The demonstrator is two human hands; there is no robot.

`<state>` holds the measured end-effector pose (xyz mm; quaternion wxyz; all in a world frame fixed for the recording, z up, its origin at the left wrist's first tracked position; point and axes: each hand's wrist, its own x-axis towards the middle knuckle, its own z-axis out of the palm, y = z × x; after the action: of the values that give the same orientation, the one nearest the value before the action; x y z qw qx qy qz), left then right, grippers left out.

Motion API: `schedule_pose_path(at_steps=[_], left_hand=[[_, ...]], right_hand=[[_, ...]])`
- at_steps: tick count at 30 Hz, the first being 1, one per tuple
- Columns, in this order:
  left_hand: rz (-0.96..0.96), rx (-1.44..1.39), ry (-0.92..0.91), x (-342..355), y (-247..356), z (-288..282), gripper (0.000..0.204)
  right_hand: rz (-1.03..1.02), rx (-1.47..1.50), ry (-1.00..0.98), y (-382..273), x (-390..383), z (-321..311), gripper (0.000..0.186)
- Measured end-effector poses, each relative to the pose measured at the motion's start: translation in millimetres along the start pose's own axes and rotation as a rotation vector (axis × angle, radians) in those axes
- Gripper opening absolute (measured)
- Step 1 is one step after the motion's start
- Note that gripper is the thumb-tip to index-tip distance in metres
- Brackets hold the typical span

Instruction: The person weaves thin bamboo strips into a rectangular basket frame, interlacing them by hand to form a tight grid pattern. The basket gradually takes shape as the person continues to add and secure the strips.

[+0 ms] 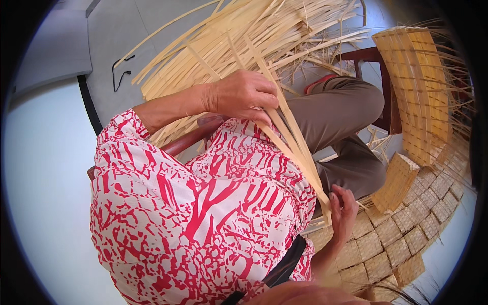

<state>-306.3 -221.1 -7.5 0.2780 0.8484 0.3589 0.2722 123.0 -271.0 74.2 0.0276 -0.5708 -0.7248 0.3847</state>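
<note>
Hands (244, 96) (344, 211) touch pale strips (309, 170), partly hiding them.

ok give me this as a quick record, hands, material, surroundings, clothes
left hand: closed on long pale strips
right hand: at the strips' lower end, grip unclear
strip pile: spread beyond the left hand
woven blocks: in rows, lower right
large woven piece: upper right, loose ends sticking out
clothes: red-and-white shirt, brown trousers
</note>
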Motion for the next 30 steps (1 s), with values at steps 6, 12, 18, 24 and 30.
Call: schedule_pose_path(at_steps=[6, 12, 18, 24, 30], left_hand=[[-0.537, -0.137, -0.026, -2.0, -3.2, 17.4, 0.058], [-0.124, 0.291, -0.016, 20.8, -18.3, 14.8, 0.028], [0.256, 0.261, 0.180, 77.7, -25.7, -7.5, 0.036], [0.499, 0.578, 0.228, 165.4, -30.5, -5.7, 0.026], [0.591, 0.733, 0.299, 219.9, -35.4, -34.6, 0.017]], right_hand=[[0.036, 0.121, -0.114, 1.9, 26.4, 15.4, 0.021], [-0.033, 0.269, -0.174, 5.7, 27.8, 19.2, 0.020], [0.132, 0.424, -0.040, 9.3, 7.6, 0.2, 0.012], [0.064, -0.002, 0.456, 34.8, -16.3, -19.2, 0.006], [0.154, 0.190, 0.545, 117.3, -49.4, -39.8, 0.013]])
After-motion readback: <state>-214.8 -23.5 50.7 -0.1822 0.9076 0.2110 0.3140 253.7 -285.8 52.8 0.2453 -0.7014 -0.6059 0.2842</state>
